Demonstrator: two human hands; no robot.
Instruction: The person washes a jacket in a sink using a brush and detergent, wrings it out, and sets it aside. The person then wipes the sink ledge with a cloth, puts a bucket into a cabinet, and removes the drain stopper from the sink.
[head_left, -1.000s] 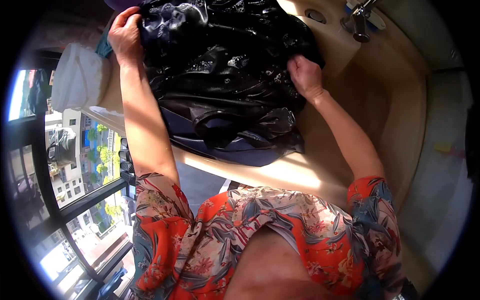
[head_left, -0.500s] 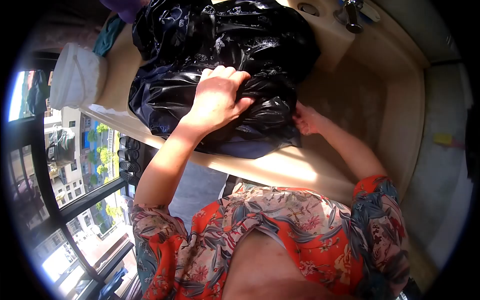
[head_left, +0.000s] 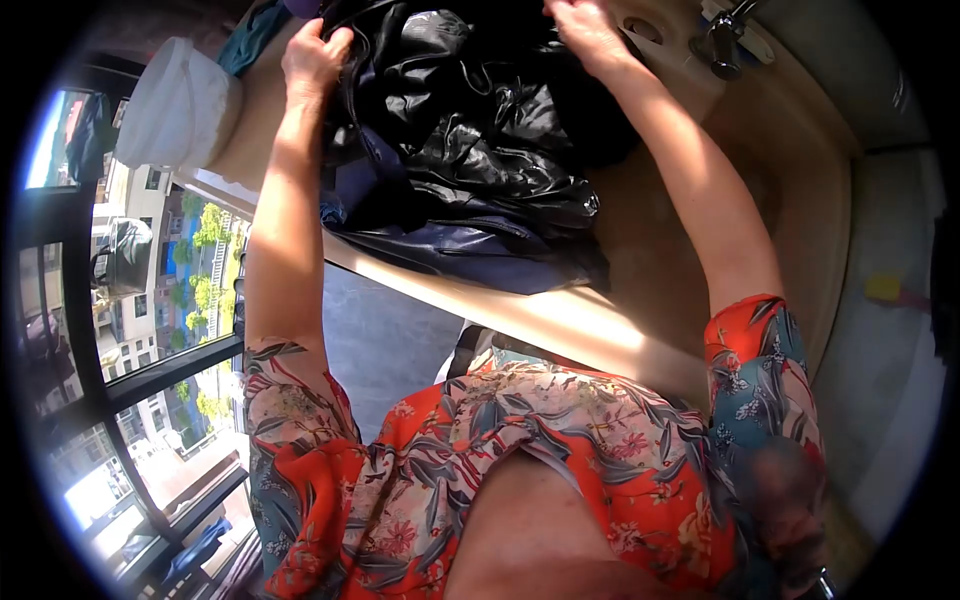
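A wet, shiny black garment [head_left: 480, 130] with dark blue parts lies crumpled over the ledge of a beige sink [head_left: 680, 370]. At its upper left edge, my left hand [head_left: 317, 58] is closed on the fabric. My right hand [head_left: 588, 30] is at the top of the frame, pinched at the garment's upper right part; its fingertips are partly cut off by the frame edge. The garment's top runs out of view.
A white bucket [head_left: 180, 105] stands on the left ledge, beside a teal cloth [head_left: 250, 40] and a purple object [head_left: 302, 8]. A metal faucet [head_left: 722, 45] is at the upper right. Windows [head_left: 170, 290] line the left side.
My left hand has gone from lying over the middle of the garment to gripping its upper left edge. My right hand has moved up from the lower right side. The garment's folds have shifted.
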